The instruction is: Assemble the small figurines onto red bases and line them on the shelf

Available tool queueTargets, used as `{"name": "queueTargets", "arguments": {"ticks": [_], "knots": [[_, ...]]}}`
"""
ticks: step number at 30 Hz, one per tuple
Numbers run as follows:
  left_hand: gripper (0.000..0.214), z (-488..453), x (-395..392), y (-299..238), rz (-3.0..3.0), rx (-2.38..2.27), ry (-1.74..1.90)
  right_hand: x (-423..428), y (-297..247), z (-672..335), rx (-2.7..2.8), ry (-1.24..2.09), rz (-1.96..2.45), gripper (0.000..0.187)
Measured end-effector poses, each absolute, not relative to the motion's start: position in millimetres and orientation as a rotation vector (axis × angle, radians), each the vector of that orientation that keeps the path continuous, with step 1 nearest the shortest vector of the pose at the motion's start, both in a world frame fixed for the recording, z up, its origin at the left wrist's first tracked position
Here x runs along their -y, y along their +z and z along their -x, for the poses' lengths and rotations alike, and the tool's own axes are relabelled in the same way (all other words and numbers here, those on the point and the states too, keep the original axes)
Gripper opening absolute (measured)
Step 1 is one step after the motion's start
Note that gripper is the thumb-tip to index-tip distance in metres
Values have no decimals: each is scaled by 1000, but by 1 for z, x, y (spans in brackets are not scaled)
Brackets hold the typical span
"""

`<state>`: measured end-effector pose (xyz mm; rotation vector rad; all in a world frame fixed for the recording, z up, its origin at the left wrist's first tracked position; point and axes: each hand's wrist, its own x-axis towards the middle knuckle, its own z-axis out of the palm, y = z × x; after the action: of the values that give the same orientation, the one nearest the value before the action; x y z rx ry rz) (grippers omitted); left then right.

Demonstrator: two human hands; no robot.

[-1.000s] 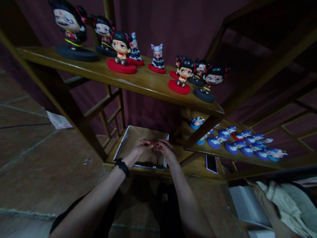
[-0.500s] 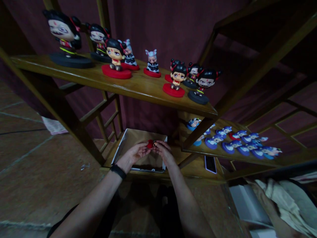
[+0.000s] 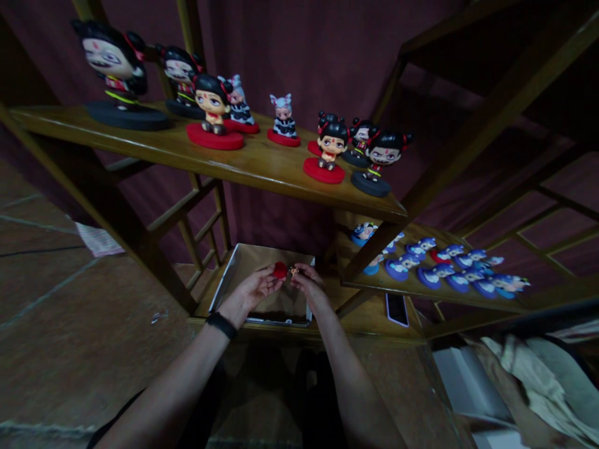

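A red disc (image 3: pixel 279 270) and a tiny figurine (image 3: pixel 294 271) are held up just below the centre of the view, toward six o'clock, above a shallow carton (image 3: pixel 248 258). The disc looks flat, round and plain; the figurine, at three o'clock from it, shows dark and peach-toned patches. The left hand (image 3: pixel 255 290) pinches the disc at its edge, its other fingers loosely curled, while the right hand (image 3: pixel 311 285) has its fingers drawn in narrow around the figurine.

The figurine is partly covered by the right fingers and too small and dim for detail; whether it touches the disc cannot be told. Both forearms run out of view at the bottom, the left one wearing a black wristband (image 3: pixel 222 324). Toward three o'clock, purple-blue figures (image 3: pixel 437 274) blur together, some hidden by a wooden post (image 3: pixel 374 249).

The carton has a brown cardboard inside and thin white edges. At eleven o'clock, a wooden upper shelf (image 3: pixel 262 163) with a glossy front edge carries big-headed, black-haired figures (image 3: pixel 213 106) on flat, rounded bases, some red, some dark grey
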<state>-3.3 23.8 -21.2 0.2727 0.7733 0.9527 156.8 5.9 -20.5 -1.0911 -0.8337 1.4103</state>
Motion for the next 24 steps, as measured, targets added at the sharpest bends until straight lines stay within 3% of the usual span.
{"name": "queueTargets", "arguments": {"ticks": [13, 24], "knots": [[16, 3, -23, -20, -273, -792, 963, -4, -15, -155, 984, 1336, 1093, 31], [12, 1, -21, -14, -280, -823, 972, -6, -15, -154, 800, 1389, 1178, 34]]}}
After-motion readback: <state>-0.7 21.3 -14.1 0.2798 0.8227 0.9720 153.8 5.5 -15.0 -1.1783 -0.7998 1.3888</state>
